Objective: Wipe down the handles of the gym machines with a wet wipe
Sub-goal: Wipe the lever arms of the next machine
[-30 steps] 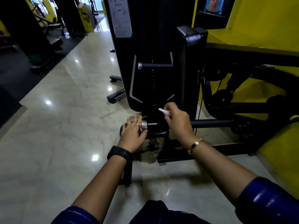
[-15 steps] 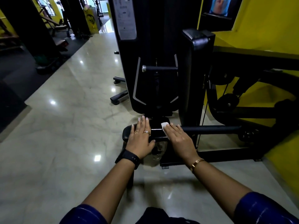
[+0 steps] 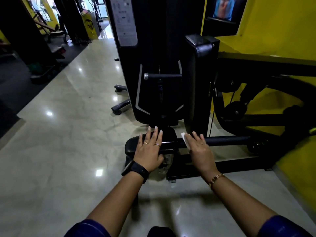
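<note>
- Nearest us, our two forearms reach out toward 12 o'clock, a watch (image 3: 136,170) on the left wrist and a bracelet (image 3: 216,178) on the right.
- Our left hand (image 3: 150,151) lies flat on the black pad (image 3: 130,145), fingers straight and spread and pointing to 12. It grasps nothing and, we judge, only steadies us.
- Our right hand (image 3: 199,151) is flat too, with straight fingers pressing the wipe (image 3: 185,140) down onto the bar (image 3: 227,140). It is not clenched around either one. A white corner of the wipe shows at the hand's 10 o'clock edge, and the rest is hidden under the palm.
- The bar is what the next move turns on. Its long axis runs from 9 to 3 o'clock, straight across our reach. The pad is at its 9 o'clock end, and a long bare stretch runs from the right hand toward 3.
- The right hand is the nearer one and already has the wipe on the bar. We judge that the next stroke should slide sideways toward 3, along the axis rather than away from us.
- Beyond the hands, at 12 o'clock, a short handle (image 3: 164,76) with a silver cap sticks out of the machine (image 3: 153,40), lying parallel to the bar. We expect it is wiped later.
</note>
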